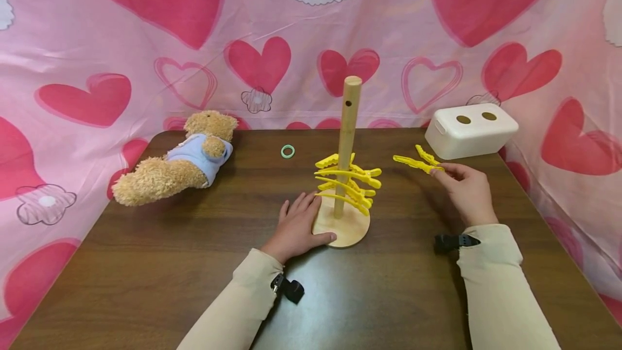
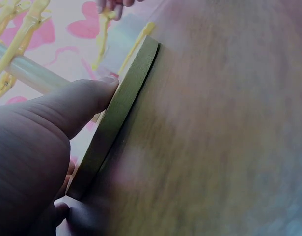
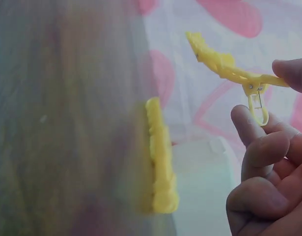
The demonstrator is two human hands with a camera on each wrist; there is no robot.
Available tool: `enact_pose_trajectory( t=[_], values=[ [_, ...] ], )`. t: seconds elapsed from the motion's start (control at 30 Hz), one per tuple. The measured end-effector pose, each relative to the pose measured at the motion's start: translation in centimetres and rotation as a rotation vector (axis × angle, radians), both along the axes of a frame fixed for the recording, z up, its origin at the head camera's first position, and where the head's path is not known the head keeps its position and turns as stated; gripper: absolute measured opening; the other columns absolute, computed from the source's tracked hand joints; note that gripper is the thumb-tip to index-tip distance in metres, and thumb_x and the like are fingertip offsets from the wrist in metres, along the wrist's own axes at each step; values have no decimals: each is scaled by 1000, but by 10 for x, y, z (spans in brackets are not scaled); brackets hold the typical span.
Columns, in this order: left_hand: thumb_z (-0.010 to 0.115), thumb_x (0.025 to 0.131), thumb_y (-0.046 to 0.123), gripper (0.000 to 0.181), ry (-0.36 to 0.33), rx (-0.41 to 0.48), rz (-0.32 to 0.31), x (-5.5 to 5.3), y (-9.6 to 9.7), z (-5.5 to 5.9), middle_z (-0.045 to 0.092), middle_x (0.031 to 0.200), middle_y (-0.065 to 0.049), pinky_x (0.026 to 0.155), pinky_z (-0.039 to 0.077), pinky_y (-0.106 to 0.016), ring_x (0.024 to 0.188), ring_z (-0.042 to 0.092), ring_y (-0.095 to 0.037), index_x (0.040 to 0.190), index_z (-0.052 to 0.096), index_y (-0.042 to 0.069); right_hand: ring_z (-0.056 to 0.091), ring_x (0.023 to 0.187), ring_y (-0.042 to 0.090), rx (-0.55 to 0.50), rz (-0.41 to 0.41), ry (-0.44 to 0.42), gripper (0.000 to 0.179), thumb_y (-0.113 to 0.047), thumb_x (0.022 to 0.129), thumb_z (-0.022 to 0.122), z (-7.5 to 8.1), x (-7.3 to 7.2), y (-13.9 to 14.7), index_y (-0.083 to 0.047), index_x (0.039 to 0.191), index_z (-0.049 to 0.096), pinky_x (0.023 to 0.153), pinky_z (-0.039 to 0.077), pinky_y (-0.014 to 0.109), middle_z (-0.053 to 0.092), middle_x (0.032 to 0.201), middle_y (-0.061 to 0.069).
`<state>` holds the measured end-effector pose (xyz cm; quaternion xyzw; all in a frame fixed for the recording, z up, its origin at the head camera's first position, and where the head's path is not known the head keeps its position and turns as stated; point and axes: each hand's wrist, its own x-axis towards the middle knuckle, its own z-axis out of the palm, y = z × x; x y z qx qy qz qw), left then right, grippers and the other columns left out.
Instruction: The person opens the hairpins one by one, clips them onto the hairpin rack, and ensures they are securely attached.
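Note:
My left hand (image 1: 301, 228) lies on the round wooden base (image 1: 350, 236) of an upright wooden pole (image 1: 347, 123). Its thumb (image 2: 87, 96) presses the base's top near the rim, while the fingers stretch out along the far left side. Several yellow hair clips (image 1: 347, 177) are clamped round the pole at different heights. To the right, my right hand (image 1: 466, 190) pinches one yellow hair clip (image 3: 222, 69) by its handles between thumb and fingers, its long end pointing towards the pole. Another yellow hair clip (image 3: 163, 162) lies on the table beyond that hand.
A white box (image 1: 471, 136) with two round holes in its top stands at the back right. A small green ring (image 1: 288, 151) lies behind the left hand. At the back left is a teddy bear (image 1: 194, 158) in a blue shirt. A heart-patterned cloth (image 1: 301, 26) hangs behind the brown table (image 1: 194, 247).

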<state>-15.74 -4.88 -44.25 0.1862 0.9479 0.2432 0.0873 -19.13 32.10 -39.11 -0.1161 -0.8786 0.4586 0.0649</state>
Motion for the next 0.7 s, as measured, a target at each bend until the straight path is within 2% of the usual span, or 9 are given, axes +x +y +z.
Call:
enact_pose_trajectory(
  t=[0.1,0.27,0.53,0.7],
  values=[
    [70,84,64,98,4,-1,-1,1,0,0,27,164,-9,118,3,-60,153,15,-30,158,33,10,51,89,18,-13,3,51,57,-46,95,67,7,2,-6,-3,132,65,67,46,18,66,108,6],
    [71,85,62,97,13,4,-1,1,0,0,28,163,-9,118,4,-60,153,15,-31,157,34,10,56,91,11,-39,16,100,56,-43,95,68,15,6,-11,-2,132,65,72,47,12,67,105,-4],
    [71,85,61,96,14,6,-1,1,1,1,28,163,-10,118,4,-60,152,16,-31,157,34,9,56,89,16,-49,45,163,53,-40,95,68,29,13,-21,-2,133,65,72,49,10,66,106,-2],
    [71,85,61,96,13,8,-2,1,1,1,28,163,-10,118,4,-60,152,16,-31,157,34,9,58,86,12,-6,55,202,51,-40,95,69,39,19,-30,-6,131,67,72,50,10,67,105,-5]
  ],
)
